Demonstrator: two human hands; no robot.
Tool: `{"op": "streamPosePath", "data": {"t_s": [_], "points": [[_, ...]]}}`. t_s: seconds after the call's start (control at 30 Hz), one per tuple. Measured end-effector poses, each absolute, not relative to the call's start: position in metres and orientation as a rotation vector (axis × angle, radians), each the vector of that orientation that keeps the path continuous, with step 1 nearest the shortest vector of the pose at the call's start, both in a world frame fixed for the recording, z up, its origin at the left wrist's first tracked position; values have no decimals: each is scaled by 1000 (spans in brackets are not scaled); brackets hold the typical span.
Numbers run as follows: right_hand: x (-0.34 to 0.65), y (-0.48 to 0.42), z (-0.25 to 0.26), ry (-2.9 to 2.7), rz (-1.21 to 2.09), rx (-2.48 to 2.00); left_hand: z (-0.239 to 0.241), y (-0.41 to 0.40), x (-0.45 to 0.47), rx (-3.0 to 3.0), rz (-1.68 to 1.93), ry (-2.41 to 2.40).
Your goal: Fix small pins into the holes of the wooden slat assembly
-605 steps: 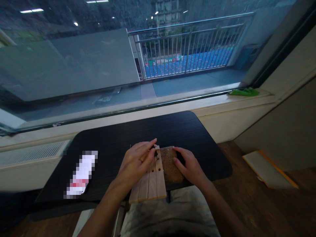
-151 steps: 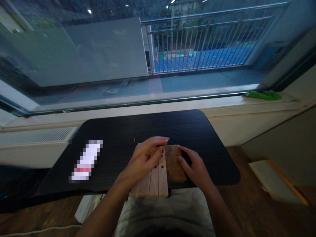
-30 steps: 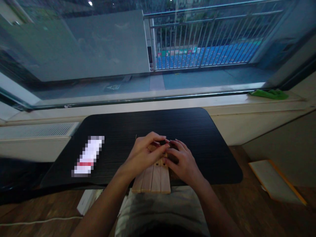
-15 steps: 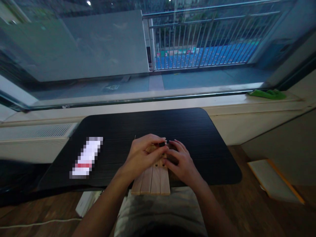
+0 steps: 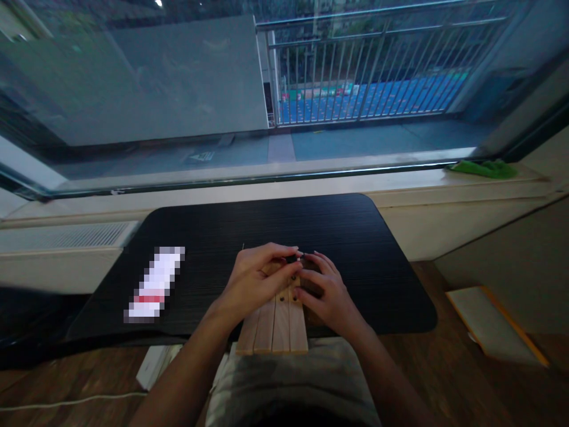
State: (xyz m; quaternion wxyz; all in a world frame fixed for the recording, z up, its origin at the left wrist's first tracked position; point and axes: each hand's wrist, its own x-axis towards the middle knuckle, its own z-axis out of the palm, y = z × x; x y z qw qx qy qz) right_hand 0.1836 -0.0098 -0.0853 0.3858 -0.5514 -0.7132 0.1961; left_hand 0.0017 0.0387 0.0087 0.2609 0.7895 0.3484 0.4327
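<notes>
A light wooden slat board (image 5: 274,323) with small holes lies at the near edge of the black table (image 5: 284,231) and overhangs it towards me. My left hand (image 5: 255,283) rests on the board's far end, thumb and fingers pinched on a small dark piece (image 5: 292,259). My right hand (image 5: 324,290) lies curled beside it over a brown speckled pad, which it almost wholly hides; its fingertips meet those of the left hand at the dark piece.
A blurred white and red packet (image 5: 155,283) lies on the table's left part. A thin pin (image 5: 243,246) sits just beyond my left hand. A green cloth (image 5: 482,168) is on the window sill at right. A yellow-edged flat board (image 5: 489,323) lies on the floor.
Over the last second both hands stayed together at the board's far end, shifting only slightly. Five seconds ago my right hand lay flat further right, with the brown pad showing.
</notes>
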Motion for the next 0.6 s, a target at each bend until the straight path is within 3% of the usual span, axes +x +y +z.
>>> {"op": "streamPosePath", "data": {"t_s": [0.6], "points": [[185,-11,-87,-1832,462,-1371,9,39,1,2146,1137,847]]}}
